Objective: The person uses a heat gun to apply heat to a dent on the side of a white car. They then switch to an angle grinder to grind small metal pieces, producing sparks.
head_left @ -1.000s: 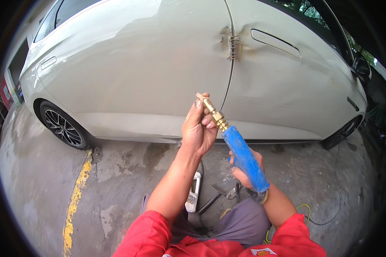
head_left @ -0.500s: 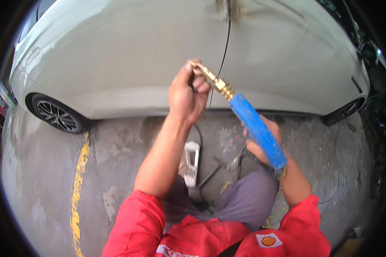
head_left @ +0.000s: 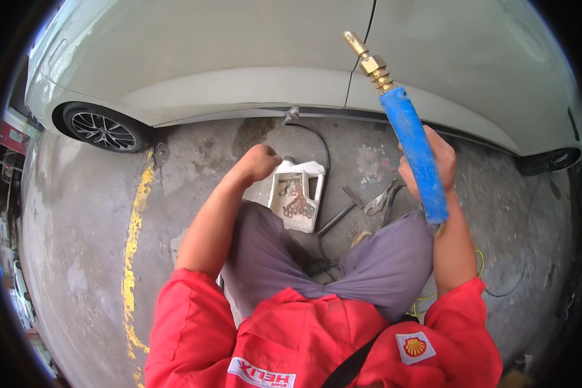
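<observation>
The tool (head_left: 401, 123) is in the right hand (head_left: 442, 158), raised above the person's right knee. That hand is closed around the blue handle (head_left: 418, 161), pressing it between the palm and the fingers that show along its left edge. The grip sits around the middle of the handle; its lower end lies over the wrist, while the upper part and the brass tip (head_left: 373, 63) stick out well beyond the fingers. The tool's long axis slants from the wrist up and to the left, with the tip pointing away from the person, toward the car (head_left: 239, 52).

The left hand (head_left: 258, 163) has its fingers curled in beside the upper left corner of the white tray (head_left: 317, 169); I cannot tell whether it pinches anything. Small rusty pieces (head_left: 297, 204) lie in the tray. A hammer (head_left: 337, 218) and pliers (head_left: 380, 198) lie on the floor to its right.
</observation>
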A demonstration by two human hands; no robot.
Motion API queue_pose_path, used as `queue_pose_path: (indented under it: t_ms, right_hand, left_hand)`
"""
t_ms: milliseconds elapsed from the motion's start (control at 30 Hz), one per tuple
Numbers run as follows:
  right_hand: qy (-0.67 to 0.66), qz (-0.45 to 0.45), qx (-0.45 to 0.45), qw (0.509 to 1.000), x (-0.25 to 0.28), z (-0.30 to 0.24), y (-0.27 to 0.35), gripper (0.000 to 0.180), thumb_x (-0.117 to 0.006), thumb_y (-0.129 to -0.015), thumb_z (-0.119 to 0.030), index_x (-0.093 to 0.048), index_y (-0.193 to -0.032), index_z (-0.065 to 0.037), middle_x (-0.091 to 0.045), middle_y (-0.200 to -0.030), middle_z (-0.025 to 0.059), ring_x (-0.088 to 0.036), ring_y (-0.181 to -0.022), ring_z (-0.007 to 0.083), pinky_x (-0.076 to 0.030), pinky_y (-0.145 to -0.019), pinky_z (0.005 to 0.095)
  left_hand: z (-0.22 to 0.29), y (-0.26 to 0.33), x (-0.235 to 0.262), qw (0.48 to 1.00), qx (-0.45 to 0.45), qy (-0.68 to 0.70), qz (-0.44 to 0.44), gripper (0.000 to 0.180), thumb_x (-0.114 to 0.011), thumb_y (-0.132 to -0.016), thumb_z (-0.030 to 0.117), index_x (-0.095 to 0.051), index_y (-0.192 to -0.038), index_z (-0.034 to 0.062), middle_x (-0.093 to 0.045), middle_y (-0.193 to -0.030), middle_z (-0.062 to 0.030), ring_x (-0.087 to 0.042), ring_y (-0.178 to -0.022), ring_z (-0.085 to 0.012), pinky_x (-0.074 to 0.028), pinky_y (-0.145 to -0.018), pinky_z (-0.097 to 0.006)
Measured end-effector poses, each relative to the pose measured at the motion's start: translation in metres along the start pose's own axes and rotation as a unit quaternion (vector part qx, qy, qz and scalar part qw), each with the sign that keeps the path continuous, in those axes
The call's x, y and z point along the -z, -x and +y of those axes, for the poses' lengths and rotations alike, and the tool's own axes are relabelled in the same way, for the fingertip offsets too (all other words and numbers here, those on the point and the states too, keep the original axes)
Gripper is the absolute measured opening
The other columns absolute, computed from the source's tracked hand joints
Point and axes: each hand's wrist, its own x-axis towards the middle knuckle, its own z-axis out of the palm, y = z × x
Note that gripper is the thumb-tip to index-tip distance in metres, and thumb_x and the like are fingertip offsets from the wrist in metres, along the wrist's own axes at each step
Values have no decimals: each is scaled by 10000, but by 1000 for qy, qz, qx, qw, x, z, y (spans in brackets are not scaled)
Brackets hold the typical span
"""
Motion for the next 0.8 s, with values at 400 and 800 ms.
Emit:
queue_pose_path:
  t_ms: [400,800]
  right_hand:
    - [33,-91,157,983,55,-11,-1,142,-744,-757,-15,-655,-868,-14,-627,-762,114,-628,-662,253,-496,-607,338]
    - [108,-70,123,984,61,-24,61,196,-734,-761,-41,-686,-948,-12,-654,-784,127,-643,-695,305,-510,-685,383]
  left_hand:
    - [94,49,0,629,-180,736,-175,183,-541,-1015,34,-611,-1183,44,-696,-1055,-88,-691,-997,-215,-588,-931,-357]
    - [178,91,6,625,-219,739,-126,153,-654,-1003,200,-646,-1074,65,-671,-901,-14,-628,-796,-60,-542,-687,-217]
